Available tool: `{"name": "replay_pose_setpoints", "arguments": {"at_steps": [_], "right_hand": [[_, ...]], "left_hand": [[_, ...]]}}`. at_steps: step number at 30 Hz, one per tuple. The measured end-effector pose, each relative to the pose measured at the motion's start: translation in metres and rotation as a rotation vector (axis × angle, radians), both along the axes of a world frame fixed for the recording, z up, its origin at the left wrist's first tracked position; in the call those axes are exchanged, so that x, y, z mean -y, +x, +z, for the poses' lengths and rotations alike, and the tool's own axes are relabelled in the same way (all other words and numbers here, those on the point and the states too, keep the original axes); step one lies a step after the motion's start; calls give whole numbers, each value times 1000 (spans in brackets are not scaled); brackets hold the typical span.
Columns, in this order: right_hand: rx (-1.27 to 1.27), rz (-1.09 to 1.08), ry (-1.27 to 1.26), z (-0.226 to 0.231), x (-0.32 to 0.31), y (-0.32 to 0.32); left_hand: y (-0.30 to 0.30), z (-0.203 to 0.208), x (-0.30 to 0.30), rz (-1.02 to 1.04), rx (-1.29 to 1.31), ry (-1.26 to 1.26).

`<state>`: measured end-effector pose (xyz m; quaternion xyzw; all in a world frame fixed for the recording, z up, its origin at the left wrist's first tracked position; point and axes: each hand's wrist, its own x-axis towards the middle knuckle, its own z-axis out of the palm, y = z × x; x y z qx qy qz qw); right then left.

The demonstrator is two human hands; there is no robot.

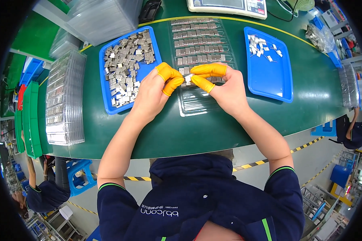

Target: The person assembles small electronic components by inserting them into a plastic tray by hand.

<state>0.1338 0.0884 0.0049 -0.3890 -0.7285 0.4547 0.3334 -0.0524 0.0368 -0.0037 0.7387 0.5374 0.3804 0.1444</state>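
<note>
My left hand [153,86] and my right hand [229,86] meet over a clear plastic blister tray [197,105], with yellow finger cots on the thumbs and forefingers. Between their pinched fingertips is a small white connector [188,79]; its finer detail is too small to make out. Rows of small silvery metal parts [199,50] fill the blister tray beyond my fingers, and its near end shows bare plastic. To the left, a blue tray [104,86] holds a heap of loose metal parts [128,56]. Several white connectors with thin wires [259,46] lie in the right blue tray [269,82].
Stacked filled blister trays [64,100] stand at the left beside green bins [31,120]. A weighing scale [229,7] sits at the far edge, with clear plastic boxes [104,18] back left. Other people [48,197] are at the sides, near blue stools [79,176].
</note>
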Motion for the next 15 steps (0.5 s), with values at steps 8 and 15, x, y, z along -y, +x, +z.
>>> {"name": "replay_pose_setpoints", "arguments": {"at_steps": [8, 15], "right_hand": [[-150, 170, -475, 14, -3, 5], [-250, 244, -674, 10, -4, 9]], "left_hand": [[3, 2, 5, -90, 106, -6], [11, 3, 14, -151, 358, -116]]}}
